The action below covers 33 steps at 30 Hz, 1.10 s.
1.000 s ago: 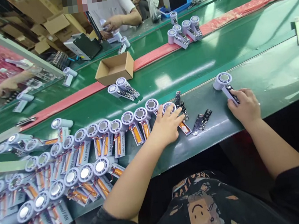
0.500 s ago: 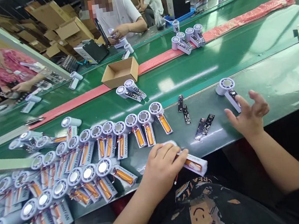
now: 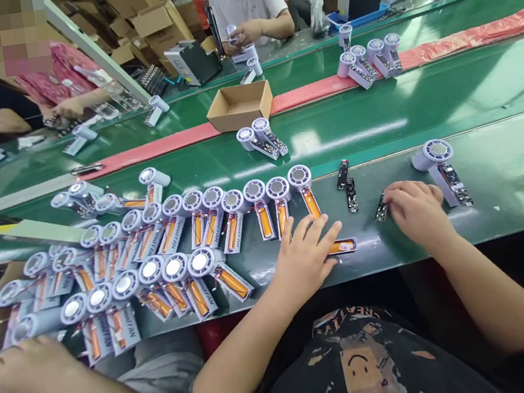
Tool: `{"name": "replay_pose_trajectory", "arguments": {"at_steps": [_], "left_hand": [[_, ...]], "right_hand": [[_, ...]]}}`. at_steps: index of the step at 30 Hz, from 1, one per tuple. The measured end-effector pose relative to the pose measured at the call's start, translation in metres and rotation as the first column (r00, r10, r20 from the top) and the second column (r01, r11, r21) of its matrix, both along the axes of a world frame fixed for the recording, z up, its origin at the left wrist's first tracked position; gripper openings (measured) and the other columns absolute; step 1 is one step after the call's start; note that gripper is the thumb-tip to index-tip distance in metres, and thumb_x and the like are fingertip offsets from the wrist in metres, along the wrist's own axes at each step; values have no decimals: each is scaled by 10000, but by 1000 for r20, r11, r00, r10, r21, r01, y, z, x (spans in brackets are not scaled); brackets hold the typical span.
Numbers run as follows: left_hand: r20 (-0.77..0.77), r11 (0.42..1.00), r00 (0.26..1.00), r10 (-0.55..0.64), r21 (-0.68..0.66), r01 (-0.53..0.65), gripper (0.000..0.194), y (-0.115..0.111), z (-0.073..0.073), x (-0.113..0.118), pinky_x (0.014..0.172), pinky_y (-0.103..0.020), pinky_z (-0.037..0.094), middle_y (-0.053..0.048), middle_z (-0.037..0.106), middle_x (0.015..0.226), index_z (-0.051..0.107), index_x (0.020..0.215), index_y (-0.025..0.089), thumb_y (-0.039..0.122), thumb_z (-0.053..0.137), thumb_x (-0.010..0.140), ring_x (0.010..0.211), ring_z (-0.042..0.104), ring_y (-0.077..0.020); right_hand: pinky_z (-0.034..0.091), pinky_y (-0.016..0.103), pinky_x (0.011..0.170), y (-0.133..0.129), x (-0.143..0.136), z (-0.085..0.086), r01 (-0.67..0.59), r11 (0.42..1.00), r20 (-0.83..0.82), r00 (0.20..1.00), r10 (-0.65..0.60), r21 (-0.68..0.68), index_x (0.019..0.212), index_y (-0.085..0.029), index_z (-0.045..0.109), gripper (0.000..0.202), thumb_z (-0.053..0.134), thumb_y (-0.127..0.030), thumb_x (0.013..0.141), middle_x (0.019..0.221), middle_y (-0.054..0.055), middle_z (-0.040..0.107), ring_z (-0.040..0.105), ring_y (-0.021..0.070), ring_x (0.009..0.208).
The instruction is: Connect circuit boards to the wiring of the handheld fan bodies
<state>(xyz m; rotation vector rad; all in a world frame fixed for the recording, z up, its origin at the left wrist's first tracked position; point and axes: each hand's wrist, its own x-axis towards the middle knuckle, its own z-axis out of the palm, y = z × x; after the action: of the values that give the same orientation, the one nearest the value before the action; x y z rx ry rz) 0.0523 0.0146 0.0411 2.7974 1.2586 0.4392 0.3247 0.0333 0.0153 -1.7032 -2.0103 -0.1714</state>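
My left hand [image 3: 305, 254] lies over a handheld fan on the bench with its fingers spread. The fan's open handle with an orange battery [image 3: 343, 246] sticks out past the fingertips, while its head is hidden under the hand. My right hand [image 3: 415, 215] is closed at the fingertips on a small black circuit board [image 3: 380, 208]; whether a second board lies beneath the hand I cannot tell. Beyond it rests a lilac fan [image 3: 437, 152] with a board [image 3: 456, 185] at its handle. Two loose boards [image 3: 351, 195] lie between my hands, farther back.
Many open fans [image 3: 174, 267] with orange batteries crowd the bench at left. A cardboard box [image 3: 240, 107] and two fans [image 3: 261, 138] with boards stand on the green belt [image 3: 330, 128]. A neighbour's hand [image 3: 27, 366] is at lower left. Other people sit across the belt.
My left hand has set the fan down on the bench and its fingers have spread. My right hand has moved from beside the lilac fan to the loose boards and closed. The view has shifted left.
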Motion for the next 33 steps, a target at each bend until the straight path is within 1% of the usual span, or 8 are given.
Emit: {"name": "replay_pose_trajectory", "arguments": {"at_steps": [4, 8, 10, 13, 16, 23, 29, 33], "left_hand": [[490, 916, 870, 59, -373, 147, 466, -26, 12, -18, 1023, -478, 433, -124, 595, 1333, 479, 1373, 240, 298, 551, 916, 1155, 587, -266], [599, 328, 595, 536, -797, 507, 460, -50, -2, -21, 788, -331, 523, -106, 660, 1089, 521, 1266, 208, 404, 624, 863, 888, 654, -190], [498, 198, 470, 728, -810, 552, 358, -56, -13, -21, 737, -300, 506, -51, 647, 900, 560, 1080, 199, 350, 694, 784, 799, 638, -167], [447, 287, 253, 858, -826, 486, 199, -56, -22, -27, 634, -258, 454, 24, 523, 704, 515, 879, 200, 221, 626, 715, 625, 532, -110], [572, 431, 235, 786, -779, 455, 235, -49, -19, -33, 537, -234, 384, 40, 424, 672, 512, 892, 202, 236, 524, 659, 549, 409, -94], [368, 897, 866, 339, -405, -179, 223, -36, -20, -31, 771, -333, 517, -68, 631, 954, 629, 1004, 196, 132, 511, 826, 878, 610, -207], [301, 918, 925, 230, -383, -104, 365, -37, -36, -39, 835, -331, 541, -78, 671, 1110, 637, 1161, 211, 109, 517, 833, 999, 648, -218], [551, 796, 682, 481, -600, -76, 115, -33, -47, -38, 831, -337, 507, -61, 700, 914, 701, 897, 203, 236, 613, 830, 910, 633, -216]], "right_hand": [[395, 395, 811, -29, -33, 28, -258, 949, -77, 958, 275, 183, 896, -258, 629, 148, 542, -139, 886, 981, 33, 712, 609, 212, 915], [397, 385, 906, -60, -72, 31, -686, 682, 65, 716, 695, 256, 841, -305, 640, 162, 563, -175, 900, 936, -51, 710, 600, 163, 938], [420, 377, 902, -61, -77, 22, -660, 671, -4, 712, 702, 338, 892, -340, 636, 160, 601, -185, 877, 958, -51, 688, 602, 164, 960], [463, 403, 826, -47, -70, 5, -467, 847, -224, 823, 521, 252, 1099, -333, 598, 271, 596, -197, 865, 1020, 31, 650, 604, 218, 957], [448, 418, 779, -34, -73, -3, -423, 903, -166, 898, 407, -71, 1179, -256, 609, 296, 611, -260, 883, 1047, 84, 658, 592, 257, 938], [441, 357, 723, -35, -108, -13, -590, 798, -314, 785, 534, -119, 1003, -243, 708, 184, 561, -167, 922, 906, 40, 723, 604, 192, 816], [528, 379, 774, -41, -106, -20, -716, 693, -460, 645, 611, -83, 1053, -210, 668, 330, 442, -40, 883, 984, 74, 721, 647, 205, 913], [561, 348, 757, -37, -105, -21, -604, 796, -594, 649, 476, -23, 1071, -244, 663, 283, 491, -94, 905, 920, 49, 690, 659, 179, 859]]}}
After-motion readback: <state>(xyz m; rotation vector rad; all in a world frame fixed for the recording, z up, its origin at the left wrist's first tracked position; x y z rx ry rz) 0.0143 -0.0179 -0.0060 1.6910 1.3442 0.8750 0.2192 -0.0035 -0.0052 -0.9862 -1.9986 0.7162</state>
